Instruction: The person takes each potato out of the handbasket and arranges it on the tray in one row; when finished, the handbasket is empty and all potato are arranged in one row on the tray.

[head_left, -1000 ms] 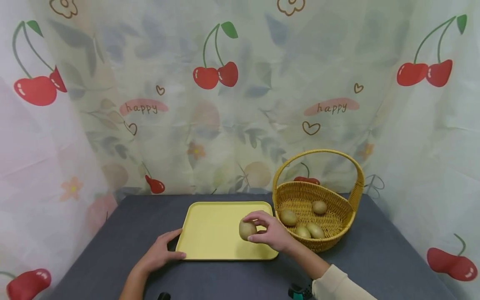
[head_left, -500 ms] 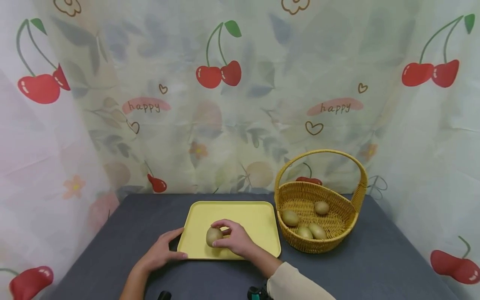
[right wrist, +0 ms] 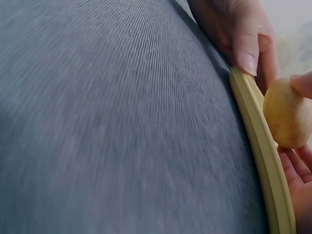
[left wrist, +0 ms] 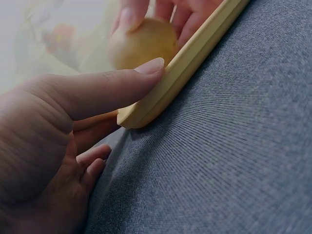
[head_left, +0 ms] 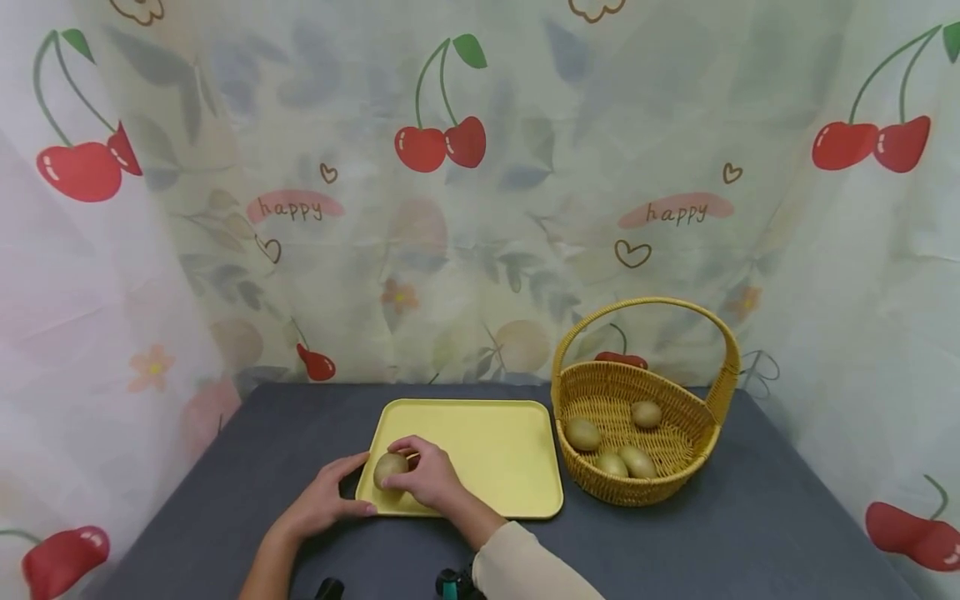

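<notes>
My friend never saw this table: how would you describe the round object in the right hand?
On the dark table lies a yellow tray. At its left end, the right hand holds the brownish round object, the only one outside the basket.

Hands and forearms, head view. L. hand point(head_left: 322, 504): L. thumb point(head_left: 358, 508) straight, its tip well apart from that of the L. index finger point(head_left: 347, 468), both aimed toward R. fingertips. Two other L. fingers point(left wrist: 95, 168), below thumb in L. wrist view, loosely bent. L. forearm point(head_left: 267, 562) extends back toward body from L. fingers. R. hand point(head_left: 433, 477): just R. of L. fingertips, in a grip; R. thumb point(head_left: 396, 482) nearer body, opp. the curved R. index finger point(head_left: 405, 443). R. forearm point(head_left: 477, 521) slants back & R. from R. fingers.
</notes>
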A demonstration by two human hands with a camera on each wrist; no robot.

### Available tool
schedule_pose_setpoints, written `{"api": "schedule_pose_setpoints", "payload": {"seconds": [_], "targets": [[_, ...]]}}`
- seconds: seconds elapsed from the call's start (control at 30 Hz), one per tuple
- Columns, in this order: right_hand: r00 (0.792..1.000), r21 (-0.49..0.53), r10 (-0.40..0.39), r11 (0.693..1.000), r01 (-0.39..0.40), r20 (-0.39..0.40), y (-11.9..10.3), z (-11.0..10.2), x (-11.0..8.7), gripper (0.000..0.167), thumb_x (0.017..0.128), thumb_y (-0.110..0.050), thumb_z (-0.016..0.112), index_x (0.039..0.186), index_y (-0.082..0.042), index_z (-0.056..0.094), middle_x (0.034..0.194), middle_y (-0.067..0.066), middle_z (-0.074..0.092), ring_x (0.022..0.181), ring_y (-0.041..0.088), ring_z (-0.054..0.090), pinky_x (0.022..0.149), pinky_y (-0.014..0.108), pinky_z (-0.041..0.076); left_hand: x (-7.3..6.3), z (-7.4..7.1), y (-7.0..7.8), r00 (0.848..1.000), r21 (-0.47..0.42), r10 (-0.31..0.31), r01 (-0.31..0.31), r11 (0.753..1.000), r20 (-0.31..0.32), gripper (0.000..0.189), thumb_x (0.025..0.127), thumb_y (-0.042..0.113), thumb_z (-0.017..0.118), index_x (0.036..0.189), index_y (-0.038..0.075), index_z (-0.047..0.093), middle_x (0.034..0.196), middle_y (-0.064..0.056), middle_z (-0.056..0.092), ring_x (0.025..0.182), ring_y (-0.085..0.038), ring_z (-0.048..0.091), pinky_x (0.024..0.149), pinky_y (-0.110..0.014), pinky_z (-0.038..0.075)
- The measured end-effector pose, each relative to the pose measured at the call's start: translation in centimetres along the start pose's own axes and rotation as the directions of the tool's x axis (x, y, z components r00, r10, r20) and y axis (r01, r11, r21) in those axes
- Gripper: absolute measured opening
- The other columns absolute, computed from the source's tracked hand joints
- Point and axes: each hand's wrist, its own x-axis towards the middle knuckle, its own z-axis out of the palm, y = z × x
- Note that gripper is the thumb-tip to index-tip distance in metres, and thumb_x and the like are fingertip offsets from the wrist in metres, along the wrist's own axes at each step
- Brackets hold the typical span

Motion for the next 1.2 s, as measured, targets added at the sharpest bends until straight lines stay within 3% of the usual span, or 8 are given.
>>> {"api": "schedule_pose_setpoints", "payload": {"seconds": [0.23,0.4,0.63,0.97,1.2], "targets": [[1.0,-0.072,-0.007,0.997,0.006,-0.015,-0.3,1.4,0.7,0.04,0.072,-0.017,0.085,0.106,-0.012,0.067,0.093,-0.004,0.065,0.078,0.007,0.055,0.066,0.022,0.046,0.1,0.0,0.1,1.0,0.007,-0.002,0.002,1.0,-0.007,0.088,0.072,0.032,0.086,0.143,0.0,0.046,0.142,-0.021,0.047,0.133,-0.044,0.035,0.105,-0.064,0.025],[1.0,-0.143,-0.027,0.989,0.029,0.014,-0.4,1.7,0.9,0.04,0.076,-0.022,0.084,0.109,-0.011,0.066,0.099,-0.002,0.065,0.082,0.008,0.057,0.07,0.022,0.047,0.1,0.0,0.0,1.0,-0.006,-0.002,0.002,1.0,-0.007,0.086,0.073,0.032,0.086,0.143,0.001,0.046,0.142,-0.02,0.047,0.133,-0.043,0.035,0.106,-0.064,0.024],[0.997,-0.192,-0.068,0.979,0.074,0.035,-0.3,1.0,0.6,0.051,0.076,-0.026,0.085,0.118,-0.007,0.064,0.109,0.006,0.064,0.095,0.021,0.061,0.079,0.027,0.049,0.1,0.0,-0.1,0.999,0.011,0.036,-0.036,0.999,-0.017,0.083,0.072,0.03,0.086,0.141,0.001,0.049,0.14,-0.019,0.049,0.131,-0.042,0.038,0.106,-0.062,0.026],[0.991,-0.235,-0.084,0.966,0.106,0.103,-0.3,-3.0,-0.7,0.05,0.082,-0.025,0.08,0.125,-0.01,0.061,0.121,0.013,0.059,0.105,0.028,0.06,0.085,0.031,0.05,0.0,-0.1,0.1,0.997,-0.011,0.079,-0.079,0.997,-0.017,0.081,0.075,0.024,0.085,0.141,-0.003,0.048,0.138,-0.02,0.05,0.13,-0.042,0.041,0.104,-0.061,0.03],[0.974,-0.244,-0.127,0.954,0.172,0.189,-2.2,-6.8,-1.4,0.05,0.083,-0.024,0.078,0.128,-0.01,0.06,0.126,0.009,0.059,0.108,0.029,0.06,0.083,0.03,0.05,0.1,0.1,0.0,0.996,0.006,0.079,-0.079,0.997,-0.029,0.083,0.073,0.024,0.086,0.14,-0.005,0.047,0.137,-0.023,0.05,0.13,-0.044,0.04,0.105,-0.061,0.028]]}}
